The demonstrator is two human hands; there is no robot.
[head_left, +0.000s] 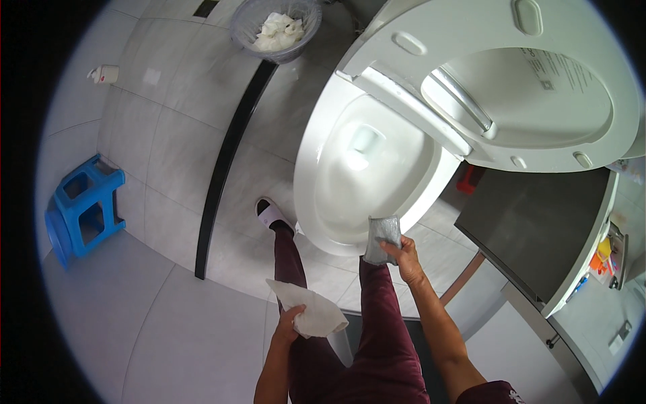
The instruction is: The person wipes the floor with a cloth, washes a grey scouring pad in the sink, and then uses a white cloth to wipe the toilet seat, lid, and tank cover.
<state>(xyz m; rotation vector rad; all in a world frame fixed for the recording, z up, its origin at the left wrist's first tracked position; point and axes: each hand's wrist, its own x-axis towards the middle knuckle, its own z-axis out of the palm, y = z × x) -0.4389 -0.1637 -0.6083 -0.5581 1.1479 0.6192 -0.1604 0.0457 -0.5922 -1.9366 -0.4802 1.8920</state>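
My right hand (402, 257) grips a grey, folded scouring cloth (384, 237), its thumb pressed on the face of it. The cloth is held above the front rim of a white toilet (311, 172). In my left hand (288, 324) is a whitish sheet of paper towel (315, 306), pinched at its left side and spreading to the right over my leg. Both the seat (444, 145) and the lid (565, 87) of the toilet are raised. A little water shows in the bottom of the bowl.
A trash bin (309, 40) with crumpled paper stands at the far side. A black floor strip (229, 161) runs along the left. Further left are a blue plastic stool (101, 219) and a white pump bottle (106, 74). A dark-topped cabinet (538, 222) borders the right.
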